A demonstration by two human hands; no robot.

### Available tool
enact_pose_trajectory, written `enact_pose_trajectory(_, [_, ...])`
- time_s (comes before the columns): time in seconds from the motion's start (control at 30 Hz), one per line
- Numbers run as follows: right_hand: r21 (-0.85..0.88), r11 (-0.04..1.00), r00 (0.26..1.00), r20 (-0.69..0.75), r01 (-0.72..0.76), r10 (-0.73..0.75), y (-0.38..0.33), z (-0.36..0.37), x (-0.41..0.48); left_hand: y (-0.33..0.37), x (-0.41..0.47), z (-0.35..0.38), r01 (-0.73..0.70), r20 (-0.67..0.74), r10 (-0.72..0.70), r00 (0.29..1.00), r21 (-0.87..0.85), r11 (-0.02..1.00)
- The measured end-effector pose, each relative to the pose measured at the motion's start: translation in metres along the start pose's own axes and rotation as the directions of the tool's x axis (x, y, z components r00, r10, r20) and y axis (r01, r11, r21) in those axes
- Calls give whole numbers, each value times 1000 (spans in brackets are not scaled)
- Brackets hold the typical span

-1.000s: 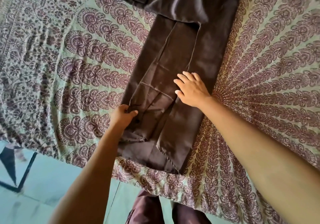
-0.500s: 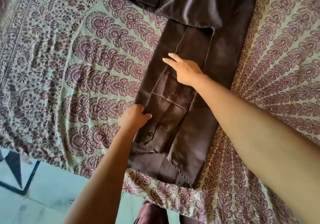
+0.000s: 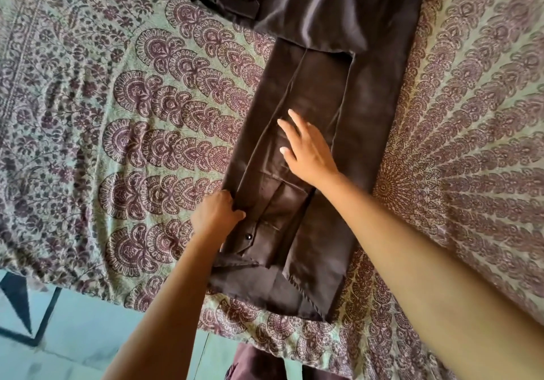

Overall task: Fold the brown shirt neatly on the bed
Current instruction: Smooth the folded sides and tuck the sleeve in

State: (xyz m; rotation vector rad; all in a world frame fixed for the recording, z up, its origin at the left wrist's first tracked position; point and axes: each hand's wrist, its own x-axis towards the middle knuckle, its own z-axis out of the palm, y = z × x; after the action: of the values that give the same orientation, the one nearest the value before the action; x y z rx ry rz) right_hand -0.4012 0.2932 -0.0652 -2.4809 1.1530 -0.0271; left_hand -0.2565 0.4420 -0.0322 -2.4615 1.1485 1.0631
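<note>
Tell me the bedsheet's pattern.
The bedsheet has maroon fan motifs on pale green; head view.

A plain dark-brown shirt [image 3: 368, 114] is seen on a bedsheet [image 3: 117, 114] printed with maroon paisley over pale green.

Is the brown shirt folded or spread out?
Partly folded: the brown fabric shirt has both long sides turned inward over its middle, forming a narrow strip.
</note>
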Motion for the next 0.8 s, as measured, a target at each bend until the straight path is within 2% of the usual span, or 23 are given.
enact_pose_trajectory(0.07, [18, 999, 991, -131, -38, 40, 10, 5, -35, 2, -7, -1, -12, -128, 18, 992, 42, 999])
enact_pose_trajectory(0.13, [19, 995, 979, -179, -98, 100, 26, 6, -67, 10, -19, 1, -104, -294, 107, 950, 26, 994])
enact_pose_trajectory(0.17, [23, 990, 973, -186, -136, 138, 35, 5, -80, 17, -26, 5, -169, -333, 162, 929, 9, 986])
enact_pose_trajectory(0.2, [29, 985, 966, -192, -171, 174, 44, 4, -92, 24, -33, 10, -225, -322, 207, 924, -18, 974])
enact_pose_trajectory(0.27, [32, 978, 963, -174, -204, 207, 61, 3, -114, 39, -50, 28, -294, -195, 273, 942, -89, 952])
enact_pose_trajectory(0.33, [-31, 986, 983, -90, -165, 162, 71, 9, -135, 51, -67, 53, -283, -58, 278, 959, -134, 950])
enact_pose_trajectory(0.37, [-92, 986, 990, -34, -140, 138, 74, 12, -143, 55, -75, 64, -252, -31, 250, 968, -137, 958])
enact_pose_trajectory(0.43, [-205, 970, 989, 45, -132, 144, 76, 18, -158, 63, -88, 83, -178, -61, 171, 983, -132, 975])
enact_pose_trajectory(0.5, [-248, 957, 984, 59, -150, 169, 76, 21, -170, 69, -97, 96, -126, -101, 108, 989, -192, 973])
enact_pose_trajectory(0.57, [-259, 965, 989, 120, -49, 83, 72, 25, -183, 69, -96, 104, -73, -72, 52, 996, -327, 942])
enact_pose_trajectory(0.67, [-270, 920, 941, 264, 283, -212, 68, 38, -217, 63, -93, 106, -7, 35, 24, 999, -424, 906])
enact_pose_trajectory(0.7, [-261, 915, 930, 285, 309, -233, 67, 41, -229, 59, -93, 106, 7, 49, 16, 999, -429, 903])
enact_pose_trajectory(0.8, [-264, 936, 944, 292, 233, -152, 66, 44, -252, 50, -95, 109, 30, 44, -14, 999, -399, 916])
